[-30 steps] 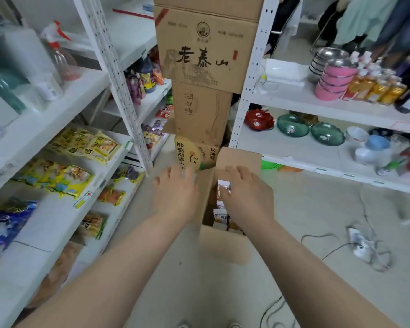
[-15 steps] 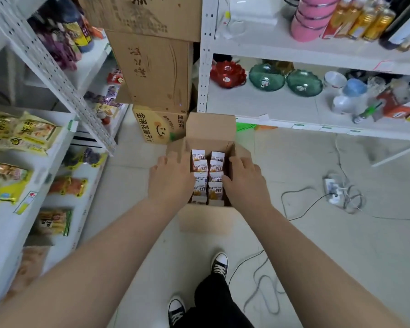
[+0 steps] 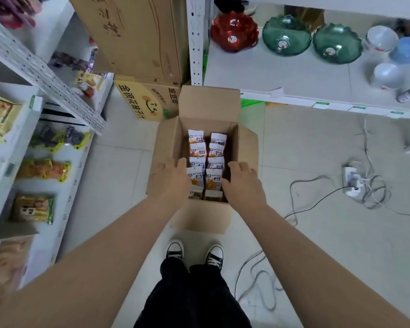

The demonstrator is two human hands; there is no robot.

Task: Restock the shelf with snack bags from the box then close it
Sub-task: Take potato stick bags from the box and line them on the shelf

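A brown cardboard box (image 3: pixel 208 104) stands open on the floor in front of my feet, all its flaps spread outward. Inside stand two rows of white snack bags (image 3: pixel 207 159) with orange print. My left hand (image 3: pixel 169 178) lies with straight fingers over the box's left side flap, at the left row of bags. My right hand (image 3: pixel 243 179) lies the same way over the right side flap. Neither hand holds a bag. The white shelf (image 3: pixel 21 147) on the left carries yellow and orange snack packs.
Stacked cartons (image 3: pixel 140 39) stand just behind the box. A white shelf (image 3: pixel 294 76) at the right back holds red and green glass bowls. A power strip (image 3: pixel 352 183) with loose cables lies on the tiled floor to the right. My two sneakers (image 3: pixel 194 253) are below the box.
The side flaps have been spread fully apart, exposing the bags. The view has tilted down, so my legs and shoes now show.
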